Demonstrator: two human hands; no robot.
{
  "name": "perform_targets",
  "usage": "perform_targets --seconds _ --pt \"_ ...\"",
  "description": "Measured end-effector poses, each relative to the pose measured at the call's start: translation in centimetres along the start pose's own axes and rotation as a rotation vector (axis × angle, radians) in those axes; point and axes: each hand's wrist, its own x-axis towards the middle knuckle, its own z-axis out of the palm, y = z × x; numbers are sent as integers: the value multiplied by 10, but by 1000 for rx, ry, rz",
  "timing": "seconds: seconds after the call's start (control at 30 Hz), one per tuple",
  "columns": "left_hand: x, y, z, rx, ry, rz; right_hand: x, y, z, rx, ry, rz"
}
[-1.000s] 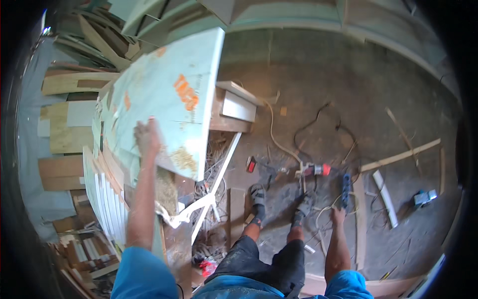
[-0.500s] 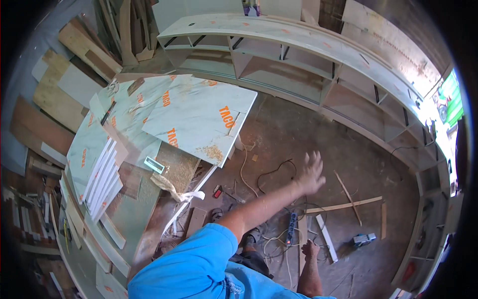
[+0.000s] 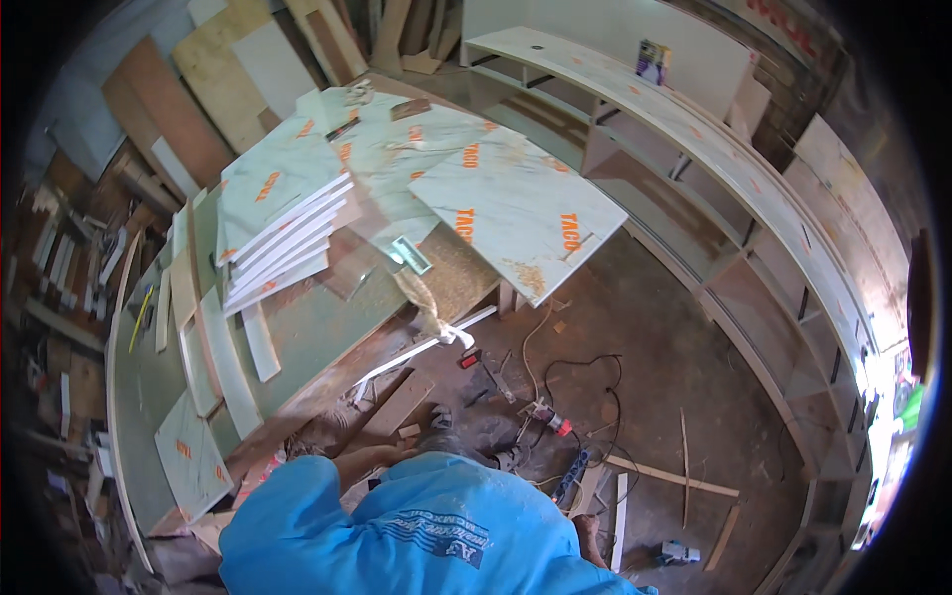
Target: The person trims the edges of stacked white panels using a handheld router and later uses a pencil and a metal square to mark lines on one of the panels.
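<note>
My left hand [image 3: 392, 454] is low by my left hip, its fingers largely hidden by my blue shirt. Beside my right leg, my right hand [image 3: 585, 534] shows only partly, below a blue power strip [image 3: 569, 474]. I cannot tell what either holds. Near my feet lie a power tool with a red end [image 3: 550, 416] and a small red object [image 3: 470, 359]. Ahead, a square marble-patterned panel [image 3: 511, 213] rests on the cluttered bench [image 3: 159, 416], with stacked white-edged strips [image 3: 283, 253] and a knotted cloth [image 3: 426, 307] near its front.
A long white shelving carcass [image 3: 739, 188] curves along the back and right. Leaning boards [image 3: 223, 84] line the back left. Wooden strips [image 3: 674, 474], black cables [image 3: 610, 357] and a blue-grey tool [image 3: 677, 552] lie on the floor to the right.
My left hand has let go of the marble-patterned panel, swung out over the floor, and dropped to my hip. The view has swung, showing more of the shelving and bench.
</note>
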Motion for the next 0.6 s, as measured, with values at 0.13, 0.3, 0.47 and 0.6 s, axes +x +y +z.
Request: perform_targets --seconds 0.13,0.3,0.47,0.6 --pt "-5 -31 36 -51 196 126 26 38 -17 94 155 118" --pt "-67 3 38 -98 154 344 68 19 -111 227 224 232" --pt "-209 116 -68 -167 246 679 95 -18 -193 734 457 289" --pt "-325 173 -126 -285 531 722 118 -90 -236 573 456 84"
